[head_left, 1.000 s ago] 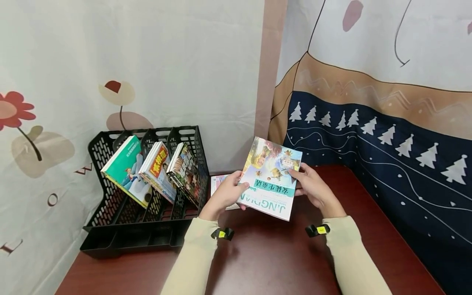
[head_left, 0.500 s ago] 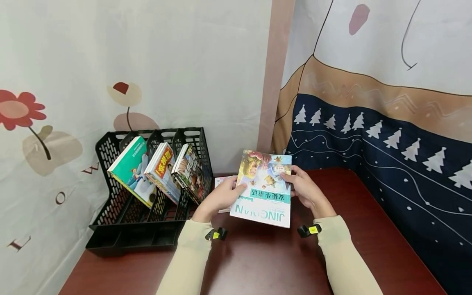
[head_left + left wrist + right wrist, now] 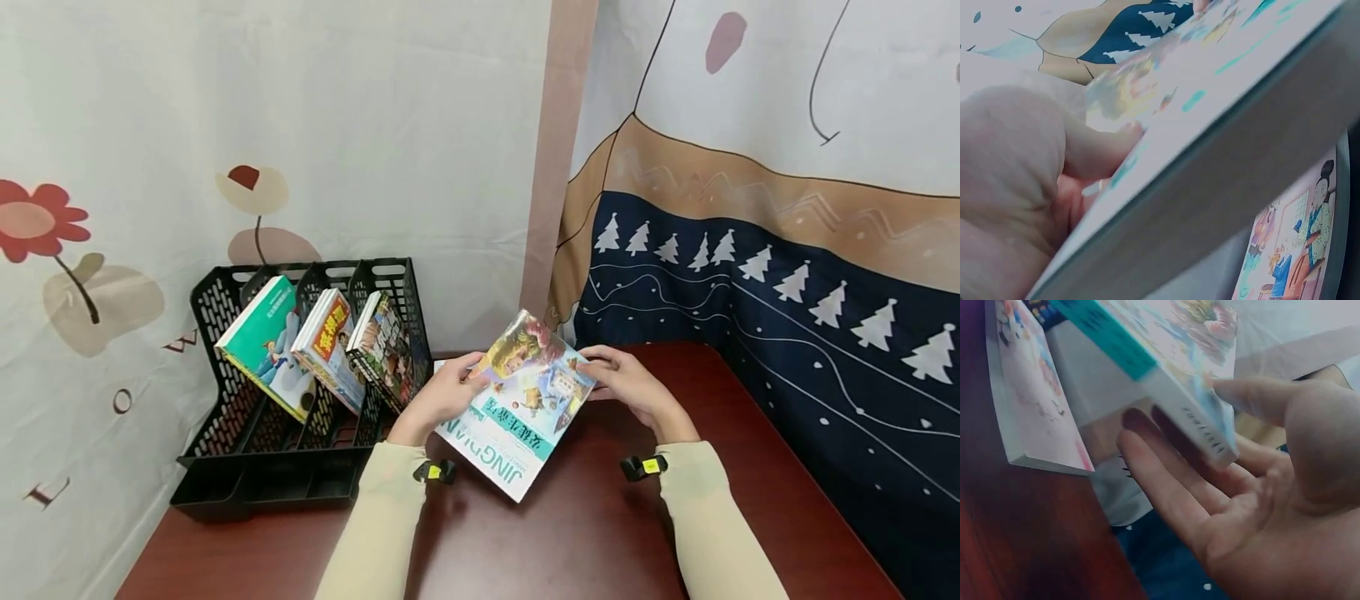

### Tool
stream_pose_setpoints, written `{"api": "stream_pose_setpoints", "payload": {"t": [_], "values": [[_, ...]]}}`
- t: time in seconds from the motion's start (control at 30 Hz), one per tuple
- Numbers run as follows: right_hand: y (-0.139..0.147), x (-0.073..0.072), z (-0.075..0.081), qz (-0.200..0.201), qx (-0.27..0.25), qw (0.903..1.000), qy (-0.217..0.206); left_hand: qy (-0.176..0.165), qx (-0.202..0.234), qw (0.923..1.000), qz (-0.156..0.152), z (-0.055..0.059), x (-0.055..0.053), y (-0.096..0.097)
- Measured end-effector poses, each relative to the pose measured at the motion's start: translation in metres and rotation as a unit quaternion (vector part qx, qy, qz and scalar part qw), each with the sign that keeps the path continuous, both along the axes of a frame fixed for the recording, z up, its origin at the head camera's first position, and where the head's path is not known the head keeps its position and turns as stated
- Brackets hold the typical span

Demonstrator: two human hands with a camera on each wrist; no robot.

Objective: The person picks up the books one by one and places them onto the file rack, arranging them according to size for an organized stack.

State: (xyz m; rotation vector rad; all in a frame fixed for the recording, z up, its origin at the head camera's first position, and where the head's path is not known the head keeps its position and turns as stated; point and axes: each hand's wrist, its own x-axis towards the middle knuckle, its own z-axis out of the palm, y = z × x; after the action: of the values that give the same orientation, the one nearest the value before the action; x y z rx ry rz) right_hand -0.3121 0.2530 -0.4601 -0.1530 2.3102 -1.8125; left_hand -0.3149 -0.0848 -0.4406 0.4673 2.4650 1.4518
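A paperback book [image 3: 525,406] with a colourful illustrated cover and a teal title band is held above the table, tilted and turned with one corner toward me. My left hand [image 3: 441,392] grips its left side; in the left wrist view the thumb [image 3: 1100,150] lies on the cover. At the upper right corner my right hand [image 3: 637,387] holds the book, thumb on top and fingers [image 3: 1172,487] beneath the spine. A pinkish illustrated book [image 3: 1038,406] lies on the table below, almost hidden in the head view.
A black slotted book rack [image 3: 262,467] stands at the left. In its slots lean a green book [image 3: 262,333], white-spined books [image 3: 326,346] and dark-covered books [image 3: 382,350]. Printed cloth hangs behind the reddish-brown table [image 3: 570,542] and along its right side.
The book first shifts left and lower, then turns clockwise so that a corner points toward me. Both hands keep hold of it; the right hand moves left, then back right.
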Motion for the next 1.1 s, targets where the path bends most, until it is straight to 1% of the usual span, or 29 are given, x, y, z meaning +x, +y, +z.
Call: {"api": "stream_pose_setpoints", "payload": {"t": [0.07, 0.13, 0.2, 0.3, 0.37, 0.43, 0.47, 0.5, 0.57, 0.6, 0.67, 0.77, 0.87, 0.93, 0.97, 1.07, 1.1], "values": [[0.002, 0.001, 0.002, 0.018, 0.025, 0.9995, 0.007, 0.022, -0.030, 0.9990, -0.025, 0.000, 0.000, -0.001], [0.000, 0.002, 0.005, 0.039, 0.041, 0.9983, 0.009, 0.042, -0.060, 0.9961, -0.048, 0.000, 0.002, 0.000], [-0.002, 0.003, 0.008, 0.064, 0.057, 0.9963, 0.005, 0.052, -0.080, 0.9931, -0.067, 0.002, 0.003, 0.001], [-0.007, 0.003, 0.008, 0.109, 0.080, 0.9908, 0.008, 0.068, -0.105, 0.9886, -0.085, 0.005, 0.006, 0.002], [-0.009, 0.003, 0.007, 0.128, 0.089, 0.9876, 0.022, 0.075, -0.123, 0.9859, -0.085, 0.007, 0.008, 0.003], [-0.011, 0.003, 0.006, 0.122, 0.095, 0.9869, 0.045, 0.090, -0.147, 0.9827, -0.068, 0.012, 0.011, 0.005], [-0.011, 0.003, 0.006, 0.111, 0.094, 0.9879, 0.056, 0.099, -0.159, 0.9808, -0.054, 0.014, 0.013, 0.006], [-0.011, 0.003, 0.006, 0.099, 0.091, 0.9885, 0.070, 0.108, -0.169, 0.9790, -0.037, 0.017, 0.014, 0.007], [-0.011, 0.003, 0.006, 0.069, 0.086, 0.9903, 0.085, 0.124, -0.181, 0.9755, 0.008, 0.023, 0.016, 0.009], [-0.011, 0.003, 0.007, 0.058, 0.081, 0.9911, 0.087, 0.129, -0.185, 0.9739, 0.030, 0.025, 0.017, 0.010], [-0.010, 0.003, 0.007, 0.046, 0.073, 0.9922, 0.090, 0.132, -0.191, 0.9708, 0.062, 0.028, 0.017, 0.011], [-0.008, 0.005, 0.007, 0.033, 0.067, 0.9937, 0.083, 0.130, -0.199, 0.9670, 0.090, 0.029, 0.016, 0.011], [-0.006, 0.007, 0.007, 0.009, 0.061, 0.9951, 0.077, 0.132, -0.203, 0.9633, 0.116, 0.025, 0.013, 0.009], [-0.005, 0.008, 0.007, -0.012, 0.049, 0.9962, 0.072, 0.124, -0.194, 0.9639, 0.133, 0.021, 0.011, 0.007], [-0.005, 0.008, 0.008, -0.023, 0.039, 0.9967, 0.067, 0.115, -0.188, 0.9650, 0.142, 0.019, 0.009, 0.005], [-0.006, 0.007, 0.008, -0.049, 0.014, 0.9968, 0.062, 0.076, -0.158, 0.9719, 0.157, 0.014, 0.006, 0.002], [-0.007, 0.007, 0.009, -0.057, 0.007, 0.9965, 0.061, 0.062, -0.142, 0.9753, 0.157, 0.012, 0.005, 0.001]]}}
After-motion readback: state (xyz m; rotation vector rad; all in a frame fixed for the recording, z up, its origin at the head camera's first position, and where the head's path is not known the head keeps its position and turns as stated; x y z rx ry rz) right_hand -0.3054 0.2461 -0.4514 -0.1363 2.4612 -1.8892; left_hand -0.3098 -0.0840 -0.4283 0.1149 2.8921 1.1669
